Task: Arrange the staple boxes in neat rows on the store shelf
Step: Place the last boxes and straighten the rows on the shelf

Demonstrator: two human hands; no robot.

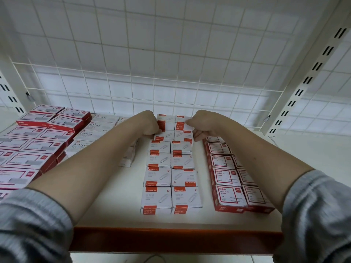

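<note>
Item 1: white cardboard boxes with orange-red corner labels and a paper-clip drawing [171,179], laid flat in 2 columns down the middle of the cream shelf board with an orange front edge [117,205]. The columns ran from the front edge to the rear, sides touching, so that each label faced up and could be read.

Item 2: rear stack of the same white boxes [173,123], raised above the row at the far end of the 2 columns. My left hand [150,126] pressed its left side with curled fingers; my right hand [202,128] gripped its right side, thumb on the top box. I held it from both sides, I judge, to square the stack with the columns below. How tightly the fingers closed I could not tell, as the wrists hid them.

Item 3: white flat boxes printed STAPLES [95,130], in a column left of my left forearm, partly hidden by it.

Item 4: red-and-white flat boxes with a framed panel [38,147], in several rows at the far left, some stacked.

Item 5: red boxes with white paper-clip panels [228,179], 2 columns at the right, apart from the middle group.

Item 6: white wire grid backing [171,82], behind all rows.
</note>
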